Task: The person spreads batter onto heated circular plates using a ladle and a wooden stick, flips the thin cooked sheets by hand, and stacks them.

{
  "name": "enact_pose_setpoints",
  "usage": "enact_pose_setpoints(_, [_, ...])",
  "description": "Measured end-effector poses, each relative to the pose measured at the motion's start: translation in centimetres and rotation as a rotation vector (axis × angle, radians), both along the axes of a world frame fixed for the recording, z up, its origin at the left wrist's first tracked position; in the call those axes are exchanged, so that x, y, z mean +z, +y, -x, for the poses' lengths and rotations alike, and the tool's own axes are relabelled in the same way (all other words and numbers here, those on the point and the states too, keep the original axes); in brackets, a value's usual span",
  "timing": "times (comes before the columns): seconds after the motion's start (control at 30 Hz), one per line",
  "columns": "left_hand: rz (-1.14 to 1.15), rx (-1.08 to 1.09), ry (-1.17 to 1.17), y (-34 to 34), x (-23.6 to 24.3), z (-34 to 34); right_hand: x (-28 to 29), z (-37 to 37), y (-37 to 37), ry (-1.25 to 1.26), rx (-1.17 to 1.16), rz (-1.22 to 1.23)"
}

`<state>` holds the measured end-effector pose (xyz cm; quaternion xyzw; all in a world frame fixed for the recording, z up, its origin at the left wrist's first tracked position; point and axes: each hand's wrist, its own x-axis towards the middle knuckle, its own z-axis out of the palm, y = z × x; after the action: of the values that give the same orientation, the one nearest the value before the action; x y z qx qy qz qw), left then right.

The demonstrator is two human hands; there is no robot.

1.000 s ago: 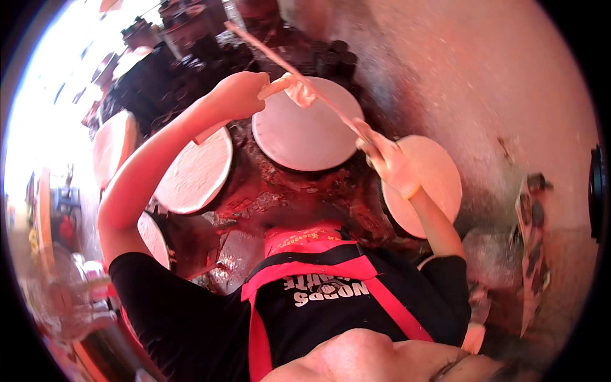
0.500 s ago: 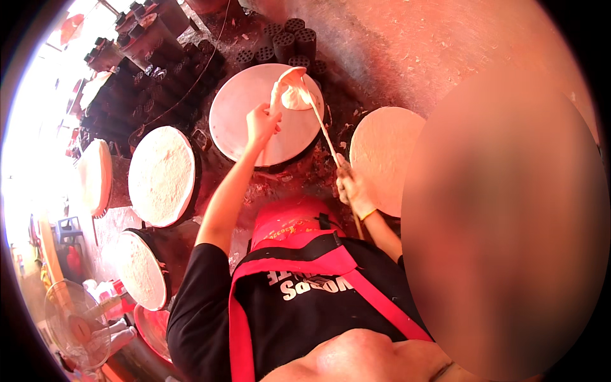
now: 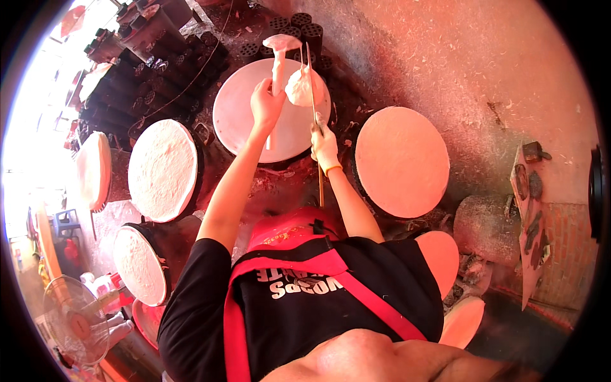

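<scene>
My left hand (image 3: 267,105) is closed round the pale handle of a ladle (image 3: 281,43), its wide head coated in white batter and raised beyond the far rim of a round griddle (image 3: 238,108). The handle's lower end sticks out below my fist. Wrapped round a long thin stick (image 3: 311,83) is my right hand (image 3: 323,143), above the griddle's near right edge. The stick points away from me and crosses in front of a lump of white batter (image 3: 298,88) at the griddle's right side. A thin strand of batter rises from the lump near the stick's tip.
Round griddles covered with pale sheets stand left (image 3: 162,170) and right (image 3: 402,162); another coated griddle (image 3: 141,266) is nearer left. Black perforated coal cylinders (image 3: 312,33) stand behind the middle griddle, with large stacks (image 3: 121,95) far left. A fan (image 3: 76,321) is at lower left.
My left hand has lifted the ladle away from the batter, and its head now faces up beyond the rim. My right hand has moved left and away from me, turning the stick nearly straight ahead.
</scene>
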<state>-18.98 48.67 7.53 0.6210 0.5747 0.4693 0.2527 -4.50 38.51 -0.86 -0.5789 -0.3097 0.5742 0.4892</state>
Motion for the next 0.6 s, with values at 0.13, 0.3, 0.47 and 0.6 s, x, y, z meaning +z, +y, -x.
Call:
enact_pose_setpoints(0.13, [0.268,-0.072,-0.424,-2.1,2.5,2.0,0.0,1.3,-2.6,0.495,-0.218,0.089])
enact_pose_setpoints(0.3, [0.599,-0.123,-0.736,-5.5,0.0,7.6,0.0,8.3,-6.3,0.407,-0.437,0.089])
enact_pose_setpoints(0.47, [0.639,-0.283,-0.969,-10.3,1.8,11.0,1.1,11.4,1.2,0.257,-0.354,0.000])
enact_pose_setpoints(0.6, [0.918,-0.322,-1.143,-13.1,-1.0,14.3,1.6,8.1,2.7,0.370,-0.046,0.090])
